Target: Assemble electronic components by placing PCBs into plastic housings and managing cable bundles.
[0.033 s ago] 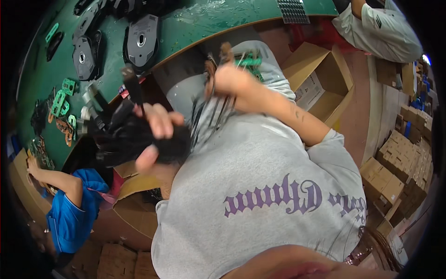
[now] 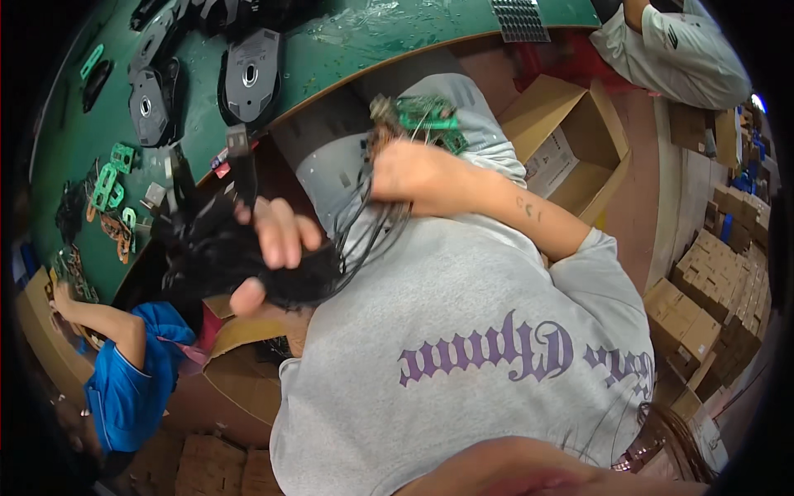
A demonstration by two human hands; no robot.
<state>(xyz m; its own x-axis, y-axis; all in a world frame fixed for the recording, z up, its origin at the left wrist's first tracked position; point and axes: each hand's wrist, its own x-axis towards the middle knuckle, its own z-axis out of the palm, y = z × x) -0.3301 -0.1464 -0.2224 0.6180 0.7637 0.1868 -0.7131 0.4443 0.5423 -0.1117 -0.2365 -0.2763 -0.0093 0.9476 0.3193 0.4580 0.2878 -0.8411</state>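
My left hand (image 2: pixel 279 240) is closed around a thick bundle of black cables (image 2: pixel 223 248) beside my lap. Metal-tipped plugs, probably USB (image 2: pixel 238 145), stick out of the bundle toward the table edge. Over my lap, my right hand (image 2: pixel 405 171) is closed on the far ends of the cables, which loop slackly between both hands. From that fist, green circuit boards (image 2: pixel 430 114) and small brownish boards stick out past the knuckles. Blur hides exactly how its fingers lie.
On the green table (image 2: pixel 347 58) lie grey-black computer mouse shells (image 2: pixel 251 73) and loose green boards (image 2: pixel 106 183). An open cardboard box (image 2: pixel 571 149) stands right of my lap. A person in blue (image 2: pixel 132 372) works at the left; another in a pale top (image 2: pixel 674 58) sits at upper right.
My right hand has moved slightly toward my body, and the boards in it have tilted and show more. The bundle in my left hand has shifted a little, its plugs now sharper.
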